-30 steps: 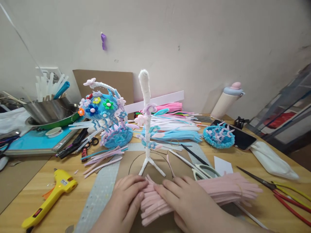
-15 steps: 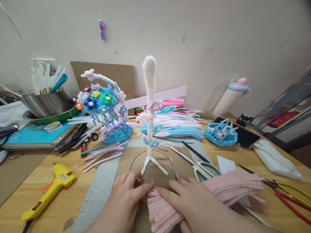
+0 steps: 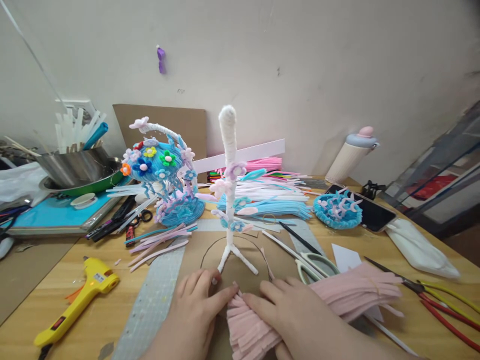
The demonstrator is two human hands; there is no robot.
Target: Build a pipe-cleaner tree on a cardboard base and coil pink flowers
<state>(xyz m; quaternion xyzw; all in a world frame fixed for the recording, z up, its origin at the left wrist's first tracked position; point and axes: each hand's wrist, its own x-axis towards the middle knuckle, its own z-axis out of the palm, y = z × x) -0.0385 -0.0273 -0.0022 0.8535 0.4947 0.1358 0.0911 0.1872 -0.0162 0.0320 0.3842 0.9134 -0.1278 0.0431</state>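
Note:
A bundle of pale pink pipe cleaners (image 3: 249, 325) lies slantwise under my right hand (image 3: 287, 310), whose fingers are closed around it. My left hand (image 3: 197, 305) rests on the cardboard (image 3: 243, 257), its fingers bent and its thumb stretched apart from them. That thumb's tip touches the bundle's upper left end. Just beyond my hands stands an upright white wrapped stem (image 3: 229, 200) on splayed feet, bearing pink, purple and blue flowers. My left index fingertip is close to one of its feet. A drawn curve shows on the cardboard around the feet.
A yellow glue gun (image 3: 80, 297) lies at the left. A finished blue flowered lamp shape (image 3: 157, 160) stands behind it. Scissors (image 3: 318, 265) and pliers (image 3: 420, 287) lie at the right. Behind are blue pipe cleaners (image 3: 277, 207), a blue dish (image 3: 337, 209), a phone (image 3: 375, 212) and a bottle (image 3: 348, 155).
The view has tilted up slightly, so things sit a little lower in the picture. Both hands and the pink bundle keep nearly the same positions on the cardboard.

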